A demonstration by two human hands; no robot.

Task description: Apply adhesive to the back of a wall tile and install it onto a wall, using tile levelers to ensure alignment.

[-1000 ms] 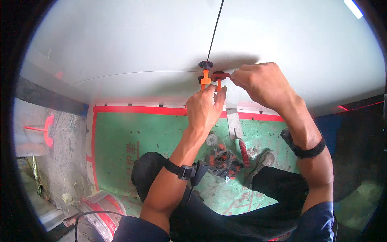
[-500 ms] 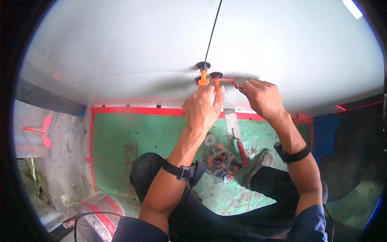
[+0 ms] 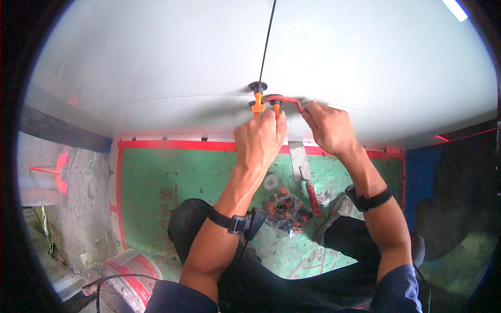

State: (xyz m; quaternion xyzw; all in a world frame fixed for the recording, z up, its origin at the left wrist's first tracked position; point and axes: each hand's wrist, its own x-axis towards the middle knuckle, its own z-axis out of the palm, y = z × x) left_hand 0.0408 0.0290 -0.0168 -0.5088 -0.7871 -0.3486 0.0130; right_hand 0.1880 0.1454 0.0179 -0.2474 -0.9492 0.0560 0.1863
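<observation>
1. Pale, smooth panels form the wall ahead, split by a dark upright gap and a thin crosswise seam; below lies a green floor sheet edged with red tape.
2. Where those lines meet, one orange clip with a black disc sticks out of the wall; a second clip sits just to its right.
3. Thumb and fingers of the left hand come together around the lower end of the second clip, from below.
4. On the right, the right hand has its fingers curled closed on the outer end of a red wrench.
5. From those fingers the wrench runs leftward and slightly up, its long axis roughly crosswise, bent near the grip. Its head is at the second clip's disc; whether it is seated there I cannot tell. The left hand is nearer that head.
6. Between the legs lie a trowel and a plastic bag with orange pieces.
</observation>
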